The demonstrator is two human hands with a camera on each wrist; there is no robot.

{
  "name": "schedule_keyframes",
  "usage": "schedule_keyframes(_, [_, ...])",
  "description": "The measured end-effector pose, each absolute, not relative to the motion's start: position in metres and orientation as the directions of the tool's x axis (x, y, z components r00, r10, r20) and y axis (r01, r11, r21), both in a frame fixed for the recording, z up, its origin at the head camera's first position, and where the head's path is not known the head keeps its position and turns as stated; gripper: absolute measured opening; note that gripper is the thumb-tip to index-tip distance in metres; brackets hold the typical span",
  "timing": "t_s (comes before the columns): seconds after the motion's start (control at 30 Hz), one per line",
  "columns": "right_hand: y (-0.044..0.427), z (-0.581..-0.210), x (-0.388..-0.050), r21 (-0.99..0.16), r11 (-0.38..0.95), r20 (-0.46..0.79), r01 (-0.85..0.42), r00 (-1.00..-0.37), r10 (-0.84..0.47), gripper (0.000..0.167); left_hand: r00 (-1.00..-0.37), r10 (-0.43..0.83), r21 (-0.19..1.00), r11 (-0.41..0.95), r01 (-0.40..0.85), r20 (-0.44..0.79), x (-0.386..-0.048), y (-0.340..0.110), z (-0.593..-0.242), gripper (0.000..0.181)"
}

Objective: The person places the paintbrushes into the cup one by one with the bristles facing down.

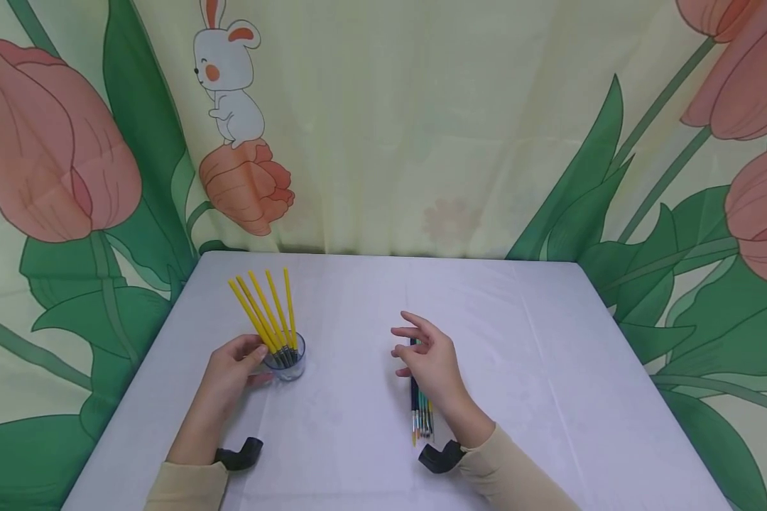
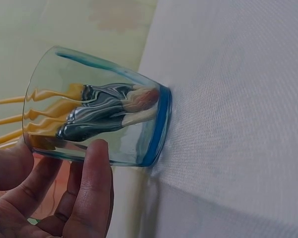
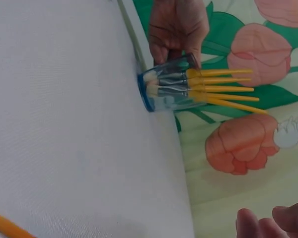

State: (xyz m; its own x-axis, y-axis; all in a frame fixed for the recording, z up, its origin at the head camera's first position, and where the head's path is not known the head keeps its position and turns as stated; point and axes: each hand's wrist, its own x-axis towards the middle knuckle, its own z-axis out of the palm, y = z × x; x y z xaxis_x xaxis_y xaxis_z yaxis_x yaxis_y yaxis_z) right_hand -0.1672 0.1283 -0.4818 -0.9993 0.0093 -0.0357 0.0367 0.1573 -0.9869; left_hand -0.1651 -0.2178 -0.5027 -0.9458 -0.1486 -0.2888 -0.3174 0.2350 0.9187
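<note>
1. Notably, the head view places the left hand [image 1: 232, 369] at the side of a glass [image 1: 290, 372] that stands upright on the white-covered table [image 1: 524, 411]; thumb and fingers hold it.
2. The head view shows five yellow brushes [image 1: 278, 301] leaning in the glass, handles upward.
3. Only the left wrist view gives the detail below the rim: pale bristles [image 2: 139, 101] pointing down, distorted by the glass, and a blue base [image 2: 161, 126] resting on the cloth.
4. The right hand [image 1: 432, 358] is released, fingers loosely spread, grasping nothing.
5. Beneath it, in the head view alone, lies a bundle of brushes [image 1: 422, 411] with dark, green and yellow parts, partly covered. Contact with the hand cannot be told.
6. The right wrist view shows fingertips at its lower edge and a cropped orange-yellow rod [image 3: 10, 225] in one corner; its identity cannot be confirmed.
</note>
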Motion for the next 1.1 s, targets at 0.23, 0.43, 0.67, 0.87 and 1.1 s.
schedule_keyframes(0.23, [0.146, -0.485, -0.164, -0.984, 0.155, -0.077, 0.084, -0.996, 0.052, 0.064, -0.946, -0.150, 0.919, 0.236, -0.316, -0.287, -0.165, -0.217, -0.502, 0.039])
schedule_keyframes(0.43, [0.160, -0.488, -0.163, -0.973, 0.183, -0.126, 0.143, -0.987, 0.100, 0.069, -0.946, -0.149, 0.919, 0.238, -0.316, -0.287, -0.165, -0.217, -0.502, 0.040])
schedule_keyframes(0.67, [0.170, -0.490, -0.163, -0.946, 0.264, -0.153, 0.188, -0.977, 0.148, 0.072, -0.945, -0.151, 0.918, 0.236, -0.320, -0.291, -0.164, -0.217, -0.501, 0.042])
schedule_keyframes(0.87, [0.177, -0.495, -0.164, -0.928, 0.306, -0.169, 0.214, -0.972, 0.165, 0.073, -0.943, -0.151, 0.916, 0.235, -0.325, -0.296, -0.163, -0.217, -0.502, 0.040])
schedule_keyframes(1.1, [0.182, -0.499, -0.162, -0.896, 0.353, -0.214, 0.268, -0.959, 0.185, 0.074, -0.944, -0.144, 0.916, 0.235, -0.324, -0.297, -0.163, -0.217, -0.501, 0.039])
